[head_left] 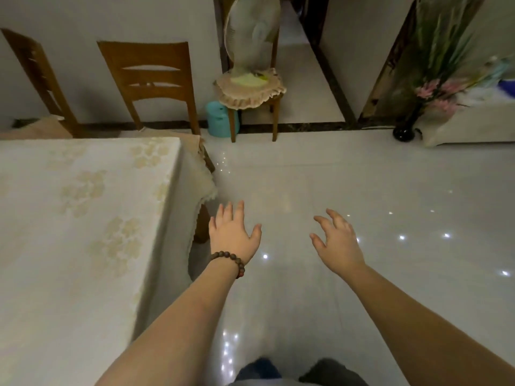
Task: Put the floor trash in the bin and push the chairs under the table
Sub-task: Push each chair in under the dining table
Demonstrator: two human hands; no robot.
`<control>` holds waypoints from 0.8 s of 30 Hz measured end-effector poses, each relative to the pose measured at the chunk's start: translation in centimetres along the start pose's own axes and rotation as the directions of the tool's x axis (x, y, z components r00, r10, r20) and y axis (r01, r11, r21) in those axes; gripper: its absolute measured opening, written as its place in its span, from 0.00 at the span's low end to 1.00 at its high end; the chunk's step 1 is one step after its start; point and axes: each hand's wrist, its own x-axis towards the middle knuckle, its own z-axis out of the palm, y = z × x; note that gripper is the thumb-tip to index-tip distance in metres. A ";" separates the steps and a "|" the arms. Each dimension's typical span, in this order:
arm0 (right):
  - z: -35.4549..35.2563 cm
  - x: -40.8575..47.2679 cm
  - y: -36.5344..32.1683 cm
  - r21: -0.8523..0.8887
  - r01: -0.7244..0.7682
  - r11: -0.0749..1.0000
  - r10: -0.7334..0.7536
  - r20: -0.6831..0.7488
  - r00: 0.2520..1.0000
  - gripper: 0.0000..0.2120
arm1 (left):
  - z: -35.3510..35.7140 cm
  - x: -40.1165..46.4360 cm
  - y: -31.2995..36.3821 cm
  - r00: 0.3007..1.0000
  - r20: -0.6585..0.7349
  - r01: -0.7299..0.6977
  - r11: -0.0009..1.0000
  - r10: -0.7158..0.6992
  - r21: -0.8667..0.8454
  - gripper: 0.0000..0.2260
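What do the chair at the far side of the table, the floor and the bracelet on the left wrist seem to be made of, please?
The chair looks like brown wood with a smooth finish; grain is too blurred to confirm. The floor seems to be glossy pale tile, since it mirrors small lights and shows faint joint lines. The bracelet is a string of dark round beads, possibly wood.

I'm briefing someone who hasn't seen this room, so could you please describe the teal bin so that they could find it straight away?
Look along the far wall to the doorway, where a wooden chair carries a covered fan on a frilly cushion. The bin stands on the floor by that chair's left front leg. It is the only teal thing among brown wood and pale tiles.
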 end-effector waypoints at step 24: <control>-8.2 62.2 7.0 0.000 0.269 0.963 -0.268 0.090 0.959 0.22 | 0.2 52.8 17.8 0.950 -0.039 0.307 0.950 -0.309 -0.049 0.31</control>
